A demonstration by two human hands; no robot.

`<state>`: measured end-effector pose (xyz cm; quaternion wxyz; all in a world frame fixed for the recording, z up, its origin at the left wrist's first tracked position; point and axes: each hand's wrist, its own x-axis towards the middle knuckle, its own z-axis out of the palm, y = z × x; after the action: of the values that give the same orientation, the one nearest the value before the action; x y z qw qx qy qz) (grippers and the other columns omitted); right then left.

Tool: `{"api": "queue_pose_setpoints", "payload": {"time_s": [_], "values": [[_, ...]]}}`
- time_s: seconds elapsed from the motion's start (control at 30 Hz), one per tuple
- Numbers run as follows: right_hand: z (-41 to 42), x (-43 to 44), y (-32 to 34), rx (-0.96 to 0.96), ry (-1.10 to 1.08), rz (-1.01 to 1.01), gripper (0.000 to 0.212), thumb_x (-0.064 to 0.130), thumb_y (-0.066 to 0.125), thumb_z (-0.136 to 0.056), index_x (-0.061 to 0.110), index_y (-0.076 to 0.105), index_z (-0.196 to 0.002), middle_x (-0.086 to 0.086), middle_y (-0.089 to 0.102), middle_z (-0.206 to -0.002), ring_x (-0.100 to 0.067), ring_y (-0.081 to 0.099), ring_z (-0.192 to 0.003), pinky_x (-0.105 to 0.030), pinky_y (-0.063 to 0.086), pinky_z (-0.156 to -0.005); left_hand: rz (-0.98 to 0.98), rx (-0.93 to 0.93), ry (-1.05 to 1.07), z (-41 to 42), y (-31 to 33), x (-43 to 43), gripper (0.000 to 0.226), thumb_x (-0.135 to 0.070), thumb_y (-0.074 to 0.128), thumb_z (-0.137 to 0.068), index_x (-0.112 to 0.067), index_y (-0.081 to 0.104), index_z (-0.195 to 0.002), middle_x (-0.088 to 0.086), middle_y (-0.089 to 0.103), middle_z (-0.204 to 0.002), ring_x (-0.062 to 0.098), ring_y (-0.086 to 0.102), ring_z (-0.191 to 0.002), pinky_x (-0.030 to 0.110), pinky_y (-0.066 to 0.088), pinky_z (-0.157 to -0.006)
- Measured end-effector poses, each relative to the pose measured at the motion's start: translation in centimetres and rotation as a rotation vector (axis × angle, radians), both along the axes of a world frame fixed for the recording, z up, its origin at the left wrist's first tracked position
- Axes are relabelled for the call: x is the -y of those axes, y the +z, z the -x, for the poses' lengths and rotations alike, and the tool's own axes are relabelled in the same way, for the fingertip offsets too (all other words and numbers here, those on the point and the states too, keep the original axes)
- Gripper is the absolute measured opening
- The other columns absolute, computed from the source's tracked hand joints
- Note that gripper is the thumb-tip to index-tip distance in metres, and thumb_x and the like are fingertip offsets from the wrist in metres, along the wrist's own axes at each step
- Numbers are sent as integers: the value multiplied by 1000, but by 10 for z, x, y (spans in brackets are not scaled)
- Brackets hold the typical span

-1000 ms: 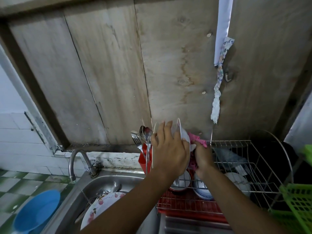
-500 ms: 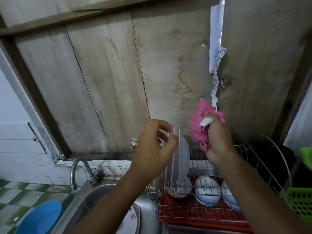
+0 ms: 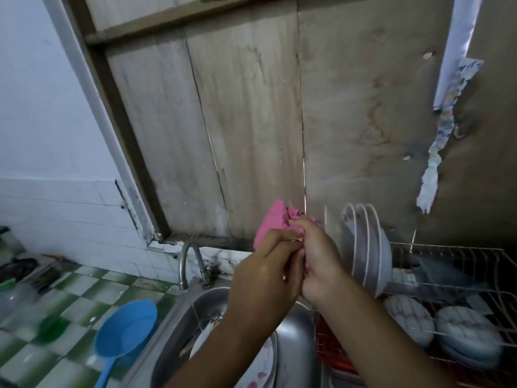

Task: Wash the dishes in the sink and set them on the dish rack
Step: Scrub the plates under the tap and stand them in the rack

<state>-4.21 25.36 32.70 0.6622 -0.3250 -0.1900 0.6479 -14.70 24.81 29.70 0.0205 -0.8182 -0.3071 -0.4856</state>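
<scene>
My left hand (image 3: 265,273) and my right hand (image 3: 317,261) are pressed together above the steel sink (image 3: 293,329), both gripping a pink cloth (image 3: 272,222) that bunches out above my fingers. Several white plates (image 3: 366,247) stand upright at the left end of the wire dish rack (image 3: 447,253), just right of my right hand. White bowls (image 3: 470,334) lie lower in the rack. A floral plate (image 3: 263,359) lies in the sink, partly hidden by my left forearm.
A curved tap (image 3: 191,261) stands behind the sink. A blue plastic scoop (image 3: 126,329) lies on the green-checked tile counter (image 3: 84,287) at the left. A wooden board wall (image 3: 251,121) rises right behind the sink and rack.
My left hand let go of the upright plate, which stays in the rack. Both hands moved left over the sink and met around the pink cloth.
</scene>
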Motion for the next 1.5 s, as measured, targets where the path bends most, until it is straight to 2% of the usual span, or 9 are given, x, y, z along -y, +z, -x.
{"api": "queue_pose_setpoints", "payload": {"time_s": [0.27, 0.43, 0.6, 0.83, 0.93, 1.0, 1.17, 1.3, 1.5], "values": [[79, -46, -75, 124, 89, 202, 33, 43, 74, -88, 16, 60, -73, -7, 64, -71, -20, 67, -65, -28, 56, -61, 583, -54, 1, 82, -50, -31, 29, -37, 58, -94, -35, 30, -101, -6, 69, -92, 15, 68, -78, 39, 54, -65], [102, -64, -138, 123, 114, 286, 38, 43, 68, -93, 5, 67, -97, -13, 62, -69, -15, 49, -40, -21, 37, -37, 1248, 546, -253, 120, -88, -62, 29, -19, 66, -92, -13, 38, -101, 2, 70, -75, 17, 67, -64, 34, 50, -58], [106, -70, -193, 140, -34, 464, 32, 31, 63, -98, 4, 63, -116, -23, 70, -114, -33, 68, -85, -39, 57, -66, 1408, 761, -120, 146, -152, -85, 21, -15, 63, -96, -11, 45, -104, 14, 74, -94, 31, 63, -57, 42, 48, -58], [87, -68, -255, 257, -223, 634, 20, 21, 69, -94, 10, 69, -111, -16, 73, -110, -33, 72, -100, -51, 55, -97, 1491, 106, 380, 195, -267, -129, 15, -21, 66, -95, -12, 57, -87, 7, 66, -80, 22, 66, -74, 41, 58, -77], [82, -67, -271, 223, -246, 629, 26, 21, 69, -94, 9, 67, -117, -11, 71, -109, -25, 72, -91, -39, 62, -77, 1524, -89, 449, 204, -296, -136, 49, -33, 74, -91, -7, 53, -127, 13, 61, -120, 25, 65, -101, 39, 55, -92], [80, -67, -285, 219, -237, 640, 40, 25, 74, -87, 11, 66, -123, -14, 70, -120, -30, 72, -102, -45, 61, -86, 1508, -215, 475, 205, -314, -136, 88, -40, 78, -86, -5, 31, -151, 19, 39, -149, 34, 51, -129, 42, 46, -104], [78, -62, -300, 248, -212, 642, 38, 28, 73, -88, 15, 66, -123, -17, 70, -122, -33, 71, -107, -53, 56, -97, 1489, -279, 499, 207, -333, -137, 94, -38, 84, -80, -2, 30, -149, 21, 44, -146, 36, 54, -128, 43, 50, -102], [76, -58, -302, 263, -220, 659, 30, 25, 67, -96, 13, 65, -123, -15, 70, -118, -32, 72, -104, -45, 61, -81, 1506, -305, 520, 207, -337, -143, 79, -37, 81, -84, 1, 40, -141, 18, 59, -131, 34, 61, -120, 45, 55, -98], [76, -53, -291, 262, -220, 638, 14, 19, 61, -100, 16, 64, -113, -14, 69, -109, -29, 72, -97, -42, 61, -76, 1704, 15, 585, 207, -331, -152, 75, -18, 81, -85, 1, 37, -142, 22, 57, -133, 40, 61, -121, 52, 56, -97]]}}
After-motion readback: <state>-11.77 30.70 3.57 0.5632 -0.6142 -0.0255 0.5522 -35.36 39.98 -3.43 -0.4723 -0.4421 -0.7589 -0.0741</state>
